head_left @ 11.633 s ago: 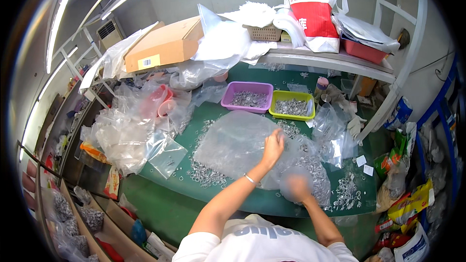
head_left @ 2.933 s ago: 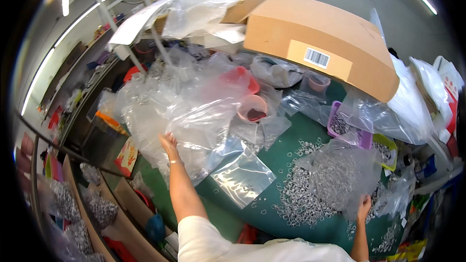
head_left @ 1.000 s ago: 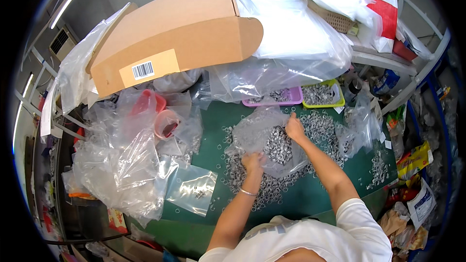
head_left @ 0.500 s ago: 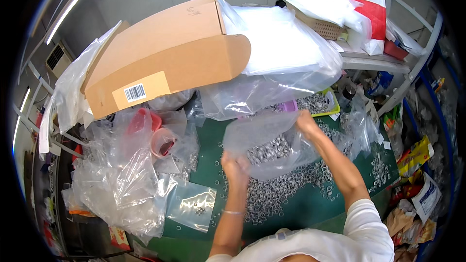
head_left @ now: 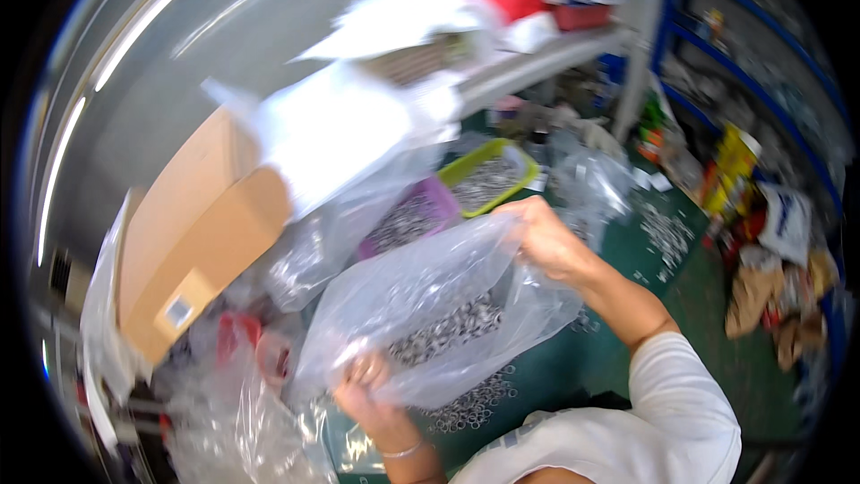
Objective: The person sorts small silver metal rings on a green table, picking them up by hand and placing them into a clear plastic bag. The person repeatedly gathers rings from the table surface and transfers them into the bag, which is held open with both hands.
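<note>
Nearest the camera, the left hand pinches the lower corner of a clear plastic bag, fingers closed on the film. The bag stretches up and to the right, held just above the green surface, with a heap of small silvery metal rings sagging in its middle. The right hand grips the bag's upper edge, clamped on it, so the two hands sit well apart at opposite ends. More loose rings lie on the surface under the bag. Crumpled clear bags pile up at the left. Beyond the bag stand a purple tray and a yellow-green tray, side by side, both holding rings. Farther left is a brown cardboard box, and a shelf runs behind.
</note>
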Tool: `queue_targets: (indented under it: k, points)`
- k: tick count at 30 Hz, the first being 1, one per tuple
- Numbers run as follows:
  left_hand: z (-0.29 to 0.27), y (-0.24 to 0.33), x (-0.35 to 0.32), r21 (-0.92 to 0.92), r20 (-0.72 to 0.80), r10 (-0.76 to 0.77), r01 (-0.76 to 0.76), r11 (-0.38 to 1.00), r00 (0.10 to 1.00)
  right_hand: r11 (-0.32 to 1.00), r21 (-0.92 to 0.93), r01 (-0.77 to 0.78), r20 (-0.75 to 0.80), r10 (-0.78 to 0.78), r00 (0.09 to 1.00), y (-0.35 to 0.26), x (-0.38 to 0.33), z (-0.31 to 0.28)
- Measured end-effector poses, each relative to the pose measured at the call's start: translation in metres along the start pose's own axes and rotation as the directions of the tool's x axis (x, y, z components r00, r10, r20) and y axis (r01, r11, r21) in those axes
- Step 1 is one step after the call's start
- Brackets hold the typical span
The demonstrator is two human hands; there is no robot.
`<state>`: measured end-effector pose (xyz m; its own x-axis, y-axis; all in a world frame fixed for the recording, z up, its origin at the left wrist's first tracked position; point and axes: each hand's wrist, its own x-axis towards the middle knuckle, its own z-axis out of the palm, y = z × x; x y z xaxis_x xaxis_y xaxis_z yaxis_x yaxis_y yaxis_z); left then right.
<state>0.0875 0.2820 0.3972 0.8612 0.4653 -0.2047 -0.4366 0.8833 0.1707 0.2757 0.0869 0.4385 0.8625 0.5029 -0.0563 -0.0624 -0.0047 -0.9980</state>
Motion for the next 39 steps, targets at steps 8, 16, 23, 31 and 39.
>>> queue_targets:
  k: [8,16,23,31,39]
  points:
    - [0.034,-0.099,-0.013,-0.106,0.198,-0.400,0.426,0.899,0.895,0.999,0.051,0.003,-0.141,0.004,0.990,-0.008,-0.108,-0.119]
    - [0.051,-0.257,0.015,0.027,0.276,-0.731,0.755,0.655,0.625,0.996,0.090,0.011,-0.442,0.030,0.897,0.006,-0.184,-0.231]
    - [0.034,-0.378,0.074,0.446,0.194,-0.773,0.648,0.618,0.604,0.998,0.056,0.027,-0.636,0.015,0.771,0.043,-0.178,-0.317]
    - [-0.002,-0.450,0.141,0.537,0.019,-0.664,0.553,0.637,0.747,0.987,0.153,0.046,-0.700,0.075,0.710,0.124,-0.129,-0.393]
    - [-0.034,-0.457,0.151,0.994,0.097,-0.152,-0.088,0.067,0.984,0.720,-0.597,-0.354,-0.672,-0.209,0.710,0.170,-0.107,-0.450]
